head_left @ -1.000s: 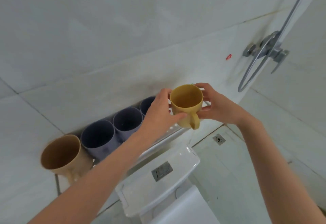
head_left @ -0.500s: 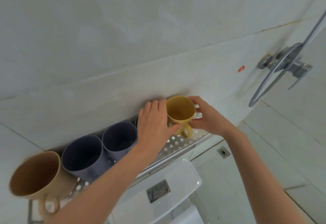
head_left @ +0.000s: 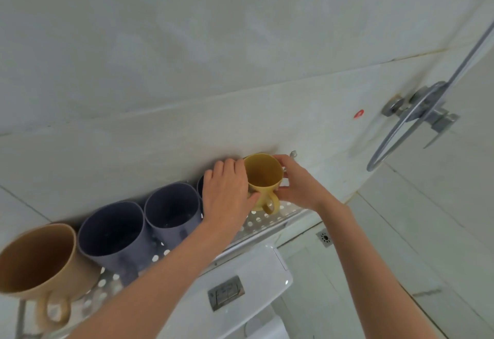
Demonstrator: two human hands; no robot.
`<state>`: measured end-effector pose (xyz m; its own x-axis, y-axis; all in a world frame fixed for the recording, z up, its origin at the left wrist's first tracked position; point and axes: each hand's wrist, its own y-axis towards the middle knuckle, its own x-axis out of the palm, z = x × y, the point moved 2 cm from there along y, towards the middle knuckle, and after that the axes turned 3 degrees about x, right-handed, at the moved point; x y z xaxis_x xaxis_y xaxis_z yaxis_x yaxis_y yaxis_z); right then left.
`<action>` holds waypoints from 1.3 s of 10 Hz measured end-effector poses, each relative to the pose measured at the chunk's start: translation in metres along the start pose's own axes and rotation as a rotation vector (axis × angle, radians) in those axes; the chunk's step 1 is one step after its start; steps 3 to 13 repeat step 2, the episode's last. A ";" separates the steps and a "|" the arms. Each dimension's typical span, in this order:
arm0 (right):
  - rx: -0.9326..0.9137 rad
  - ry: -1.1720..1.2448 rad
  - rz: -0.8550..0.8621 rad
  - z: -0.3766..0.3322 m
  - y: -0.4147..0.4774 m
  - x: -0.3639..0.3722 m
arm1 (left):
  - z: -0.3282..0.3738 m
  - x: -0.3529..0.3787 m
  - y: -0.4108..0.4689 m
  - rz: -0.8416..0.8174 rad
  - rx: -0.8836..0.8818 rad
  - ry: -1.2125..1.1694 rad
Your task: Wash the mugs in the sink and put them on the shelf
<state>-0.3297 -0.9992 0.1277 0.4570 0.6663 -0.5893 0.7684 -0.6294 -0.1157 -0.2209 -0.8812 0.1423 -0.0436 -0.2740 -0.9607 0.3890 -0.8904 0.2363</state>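
Running along the tiled wall (head_left: 187, 84): perforated metal shelf (head_left: 267, 221), carrying 1 tan mug (head_left: 37, 261), left grey mug (head_left: 112, 234) and middle grey mug (head_left: 172, 206). Yellow mug (head_left: 263, 175), upright at the shelf's right end, gripped by the curled fingers of left hand (head_left: 227, 194) and right hand (head_left: 296, 186). Below: white cistern (head_left: 256, 269), floor drain (head_left: 324, 237). Far right: shower mixer (head_left: 425, 108).

third purple mug (head_left: 200, 187) | mostly hidden behind left hand (head_left: 227, 194); tan mug (head_left: 37, 261) | cut by left edge
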 end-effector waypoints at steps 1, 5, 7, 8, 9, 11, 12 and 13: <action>0.008 -0.008 0.003 -0.004 -0.005 0.005 | 0.002 -0.001 -0.002 -0.020 -0.012 0.012; 0.080 -0.054 0.050 -0.004 -0.010 -0.002 | 0.002 -0.002 -0.003 -0.019 -0.006 0.015; 0.080 -0.054 0.050 -0.004 -0.010 -0.002 | 0.002 -0.002 -0.003 -0.019 -0.006 0.015; 0.080 -0.054 0.050 -0.004 -0.010 -0.002 | 0.002 -0.002 -0.003 -0.019 -0.006 0.015; 0.080 -0.054 0.050 -0.004 -0.010 -0.002 | 0.002 -0.002 -0.003 -0.019 -0.006 0.015; 0.080 -0.054 0.050 -0.004 -0.010 -0.002 | 0.002 -0.002 -0.003 -0.019 -0.006 0.015; 0.080 -0.054 0.050 -0.004 -0.010 -0.002 | 0.002 -0.002 -0.003 -0.019 -0.006 0.015; 0.080 -0.054 0.050 -0.004 -0.010 -0.002 | 0.002 -0.002 -0.003 -0.019 -0.006 0.015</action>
